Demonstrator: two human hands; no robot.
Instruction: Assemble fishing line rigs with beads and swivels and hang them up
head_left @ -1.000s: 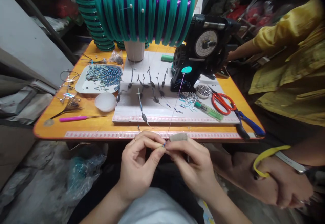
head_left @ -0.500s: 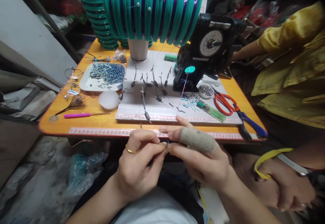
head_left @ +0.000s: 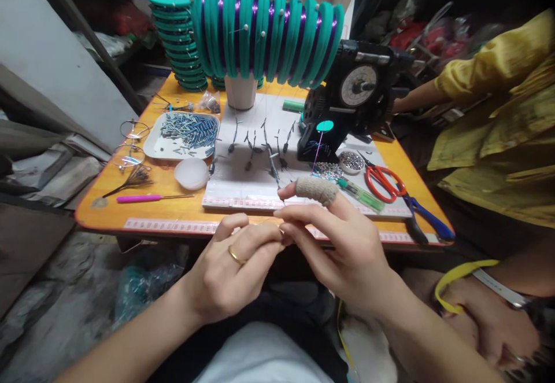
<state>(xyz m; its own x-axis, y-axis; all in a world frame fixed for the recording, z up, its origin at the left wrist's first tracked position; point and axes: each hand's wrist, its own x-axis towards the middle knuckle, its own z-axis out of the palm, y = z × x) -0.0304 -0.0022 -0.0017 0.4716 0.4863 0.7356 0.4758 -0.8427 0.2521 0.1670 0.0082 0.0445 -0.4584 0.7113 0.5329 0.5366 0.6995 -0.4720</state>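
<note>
My left hand (head_left: 236,270), with a gold ring on one finger, is closed in a pinch just in front of the table edge. My right hand (head_left: 351,238) meets it fingertip to fingertip, thumb and a finger pinched, while a finger wrapped in a grey finger sleeve (head_left: 315,191) stretches out above. Whatever lies between the fingertips is too small and covered to make out. Beyond them, thin lines with dark lead-like weights (head_left: 248,165) hang before the white board (head_left: 225,183). One beaded line (head_left: 273,166) runs down behind my right fingers.
Teal spools of purple line (head_left: 269,36) overhang the board beside a black dial machine (head_left: 342,99). Red-handled scissors (head_left: 385,185), blue-handled pliers (head_left: 433,218), a tray of small tubes (head_left: 151,140) and a pink-handled hook (head_left: 139,198) lie around. A person in a yellow sleeve (head_left: 489,56) is at right.
My sleeved finger has lifted and reaches farther left over the pinch. My left hand has turned slightly, and the bluish bit between the fingertips no longer shows. The beaded line has shifted right.
</note>
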